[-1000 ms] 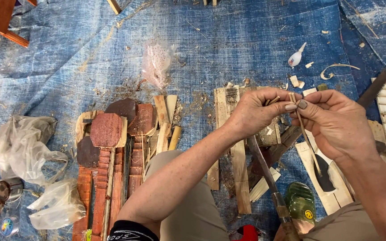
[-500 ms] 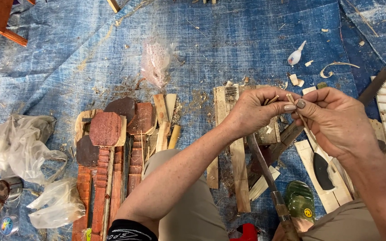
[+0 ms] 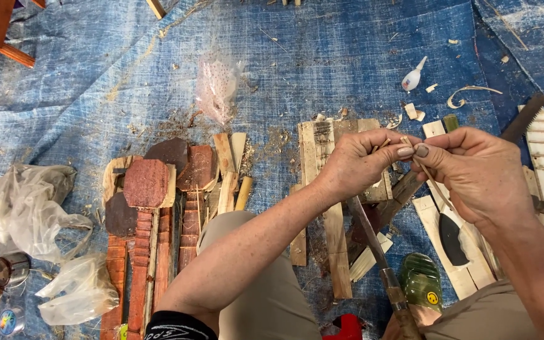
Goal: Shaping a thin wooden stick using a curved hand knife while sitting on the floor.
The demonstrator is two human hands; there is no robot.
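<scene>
Stick (image 3: 432,182), thin, pale and splinter-like, slants down right of centre frame; left hand (image 3: 360,165) and right hand (image 3: 480,173) both pinch its upper end, fingers closed.

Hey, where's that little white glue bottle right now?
In the head view the small white glue bottle lies on the blue tarp at upper right, above the right hand and left of a curled wood shaving.

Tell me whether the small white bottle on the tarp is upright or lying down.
Lying down. The white bottle rests on its side on the blue tarp, its pointed tip aimed up and to the right, beyond both hands.
</scene>
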